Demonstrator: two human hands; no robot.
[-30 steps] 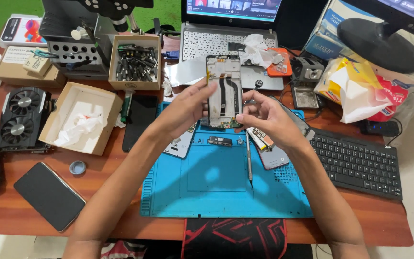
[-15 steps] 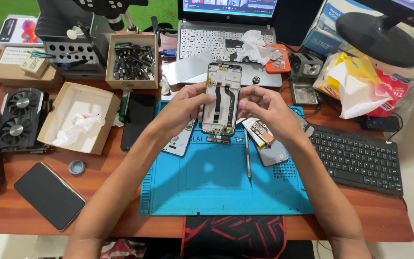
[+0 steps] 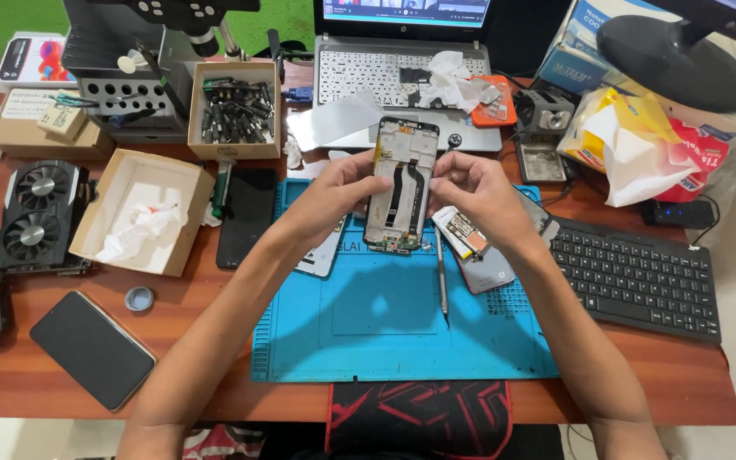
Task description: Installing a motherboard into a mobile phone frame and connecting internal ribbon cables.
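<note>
Both hands, left [image 3: 334, 198] and right [image 3: 479, 194], grip an opened phone [image 3: 400, 185] above the blue mat [image 3: 385, 332]; a brown box [image 3: 145, 209] sits left of the mat.

Both hands, left [image 3: 334, 198] and right [image 3: 479, 194], grip opened phone frame [image 3: 402, 183] upright over blue repair mat [image 3: 385, 332].

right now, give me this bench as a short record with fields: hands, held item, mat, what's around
left hand: left hand grips the left edge of the opened phone
right hand: right hand grips its right edge
held item: phone with back off, insides facing up, raised above the mat
mat: blue work mat with a thin tool lying on it
left of mat: black phone, open cardboard box
right of mat: black keyboard
behind: laptop
</note>
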